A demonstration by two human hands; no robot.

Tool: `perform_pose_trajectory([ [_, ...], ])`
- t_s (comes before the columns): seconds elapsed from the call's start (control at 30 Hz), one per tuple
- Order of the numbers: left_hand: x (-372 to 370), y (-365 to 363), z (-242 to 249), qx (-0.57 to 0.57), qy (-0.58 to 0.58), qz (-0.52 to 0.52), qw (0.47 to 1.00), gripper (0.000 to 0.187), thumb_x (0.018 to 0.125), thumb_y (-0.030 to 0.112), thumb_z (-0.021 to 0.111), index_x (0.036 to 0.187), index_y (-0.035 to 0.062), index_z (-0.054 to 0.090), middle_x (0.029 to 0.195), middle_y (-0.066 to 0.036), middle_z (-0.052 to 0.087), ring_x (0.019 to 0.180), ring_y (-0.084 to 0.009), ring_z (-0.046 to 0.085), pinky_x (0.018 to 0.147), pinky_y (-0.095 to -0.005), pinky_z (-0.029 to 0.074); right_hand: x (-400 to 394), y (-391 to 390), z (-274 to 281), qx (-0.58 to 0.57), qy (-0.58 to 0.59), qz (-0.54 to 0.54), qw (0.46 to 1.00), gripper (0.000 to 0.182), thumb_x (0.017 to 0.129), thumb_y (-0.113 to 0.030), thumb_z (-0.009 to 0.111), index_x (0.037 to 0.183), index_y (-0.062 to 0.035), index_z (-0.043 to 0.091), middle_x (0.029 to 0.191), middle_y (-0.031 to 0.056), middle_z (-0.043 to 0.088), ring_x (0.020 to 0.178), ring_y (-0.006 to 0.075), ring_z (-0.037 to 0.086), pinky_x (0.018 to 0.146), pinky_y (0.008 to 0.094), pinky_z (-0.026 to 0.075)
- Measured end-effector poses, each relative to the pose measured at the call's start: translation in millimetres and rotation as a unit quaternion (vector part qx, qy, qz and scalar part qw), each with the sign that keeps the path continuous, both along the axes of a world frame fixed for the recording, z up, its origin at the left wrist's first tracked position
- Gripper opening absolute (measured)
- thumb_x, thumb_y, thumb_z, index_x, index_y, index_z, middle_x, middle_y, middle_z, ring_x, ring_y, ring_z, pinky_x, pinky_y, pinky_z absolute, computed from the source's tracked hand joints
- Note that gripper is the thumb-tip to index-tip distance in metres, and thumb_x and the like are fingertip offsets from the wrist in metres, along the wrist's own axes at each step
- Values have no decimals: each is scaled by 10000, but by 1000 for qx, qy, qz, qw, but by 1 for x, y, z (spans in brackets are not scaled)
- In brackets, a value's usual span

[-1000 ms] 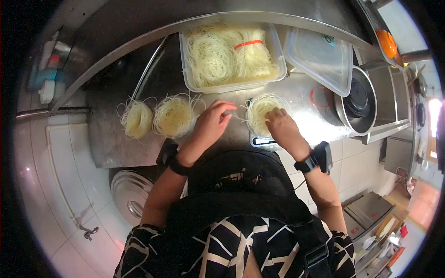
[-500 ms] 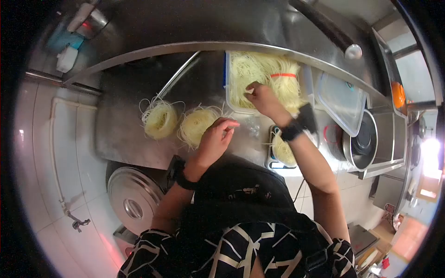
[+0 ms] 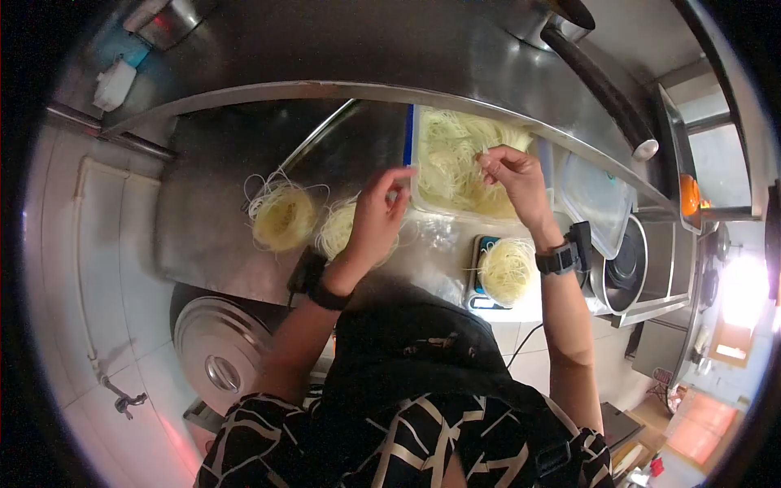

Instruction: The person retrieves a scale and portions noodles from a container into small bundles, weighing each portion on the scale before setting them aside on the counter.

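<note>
My right hand (image 3: 518, 180) hovers over a clear plastic container (image 3: 468, 216) of thin pale noodles (image 3: 451, 154). Its thumb and fingers are pinched together; whatever is between the fingertips is too small to make out. My left hand (image 3: 379, 213), index finger stretched out and the others loosely bent, is held near the container's left side and holds nothing visible. Partly behind it lies a noodle nest (image 3: 334, 229) on the steel counter, with another nest (image 3: 282, 218) further left. A third nest (image 3: 507, 272) rests on a small digital scale (image 3: 482, 302) below my right hand.
A clear lid (image 3: 598, 199) leans right of the container, beside a dark pan (image 3: 626, 256). A steel shelf edge (image 3: 325, 88) runs above the counter (image 3: 211, 195). At lower left stands a large pot lid (image 3: 220, 342). A long handle (image 3: 598, 89) juts over the shelf.
My right hand has moved right and lifted slightly over the noodles. My left hand has shifted up, towards the container. The view has tilted, showing more of the nest on the scale.
</note>
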State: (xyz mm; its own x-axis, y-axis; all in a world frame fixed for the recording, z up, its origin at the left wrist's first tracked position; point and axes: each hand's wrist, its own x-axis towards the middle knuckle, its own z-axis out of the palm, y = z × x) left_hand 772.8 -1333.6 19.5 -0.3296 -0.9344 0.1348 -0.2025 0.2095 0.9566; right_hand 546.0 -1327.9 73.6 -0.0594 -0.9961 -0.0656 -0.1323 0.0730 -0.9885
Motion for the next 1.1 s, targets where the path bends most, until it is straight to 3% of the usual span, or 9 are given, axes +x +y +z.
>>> perform_pose_trajectory([
  [0.2,-63,-17,57,-106,91,-38,989,424,785,82,597,1176,57,436,989,-118,574,765,-219,588,608,-274,460,-5,28,46,-68,53,23,996,110,851,-102,557,877,-10,611,814,0,516,698,65,469,616,187,383],
  [0.33,-88,-22,52,-79,-38,-237,968,266,807,239,590,984,43,560,860,-154,612,783,-284,599,673,-336,467,-17,59,82,-131,-82,-32,988,120,890,-122,491,943,-50,571,885,38,564,668,72,461,593,191,377],
  [0.47,-90,-22,42,-2,-37,-362,931,202,890,162,467,946,5,582,857,-54,617,780,-135,565,735,-282,449,-60,78,102,-181,-95,-34,978,141,912,-152,445,898,-41,530,803,54,559,577,52,414,540,164,336],
  [0.53,-88,-31,39,-77,-79,-354,929,173,846,98,467,946,8,576,813,-60,602,743,-139,553,715,-273,451,-66,87,116,-236,-123,-52,963,178,922,-179,417,913,-25,506,718,13,445,582,73,353,537,195,293],
  [0.67,-85,-55,16,-141,-88,-332,929,222,884,206,439,877,49,597,751,-104,571,715,-203,554,670,-300,435,-90,110,140,-261,-229,-100,933,207,912,-192,449,989,-13,519,752,-8,487,654,60,425,571,173,350],
  [0.8,-85,-40,67,-253,-146,-282,914,200,886,155,441,877,41,605,816,-85,553,779,-171,528,721,-268,418,-120,121,123,-241,-267,-21,933,182,902,-152,465,977,6,514,790,11,436,642,80,366,589,179,329],
  [0.93,-97,-12,127,-234,-171,-289,913,184,882,146,463,969,48,592,960,-54,552,852,-136,511,769,-243,409,-76,116,88,-106,42,-117,987,235,870,-148,535,1046,8,520,826,-4,493,713,62,426,642,186,359],
  [1.0,-107,2,148,-240,-91,-283,924,164,866,132,489,915,6,580,859,-104,532,782,-183,514,712,-278,409,-47,110,77,-108,65,-60,990,399,836,-184,594,1189,-34,484,808,-33,523,706,38,463,616,181,403],
  [1.1,-123,12,165,-240,29,-267,933,158,848,103,511,848,-45,567,742,-148,505,673,-222,513,622,-309,406,-24,101,80,-132,7,-13,991,286,829,-180,608,1062,-26,543,749,-36,501,660,17,439,568,178,376],
])
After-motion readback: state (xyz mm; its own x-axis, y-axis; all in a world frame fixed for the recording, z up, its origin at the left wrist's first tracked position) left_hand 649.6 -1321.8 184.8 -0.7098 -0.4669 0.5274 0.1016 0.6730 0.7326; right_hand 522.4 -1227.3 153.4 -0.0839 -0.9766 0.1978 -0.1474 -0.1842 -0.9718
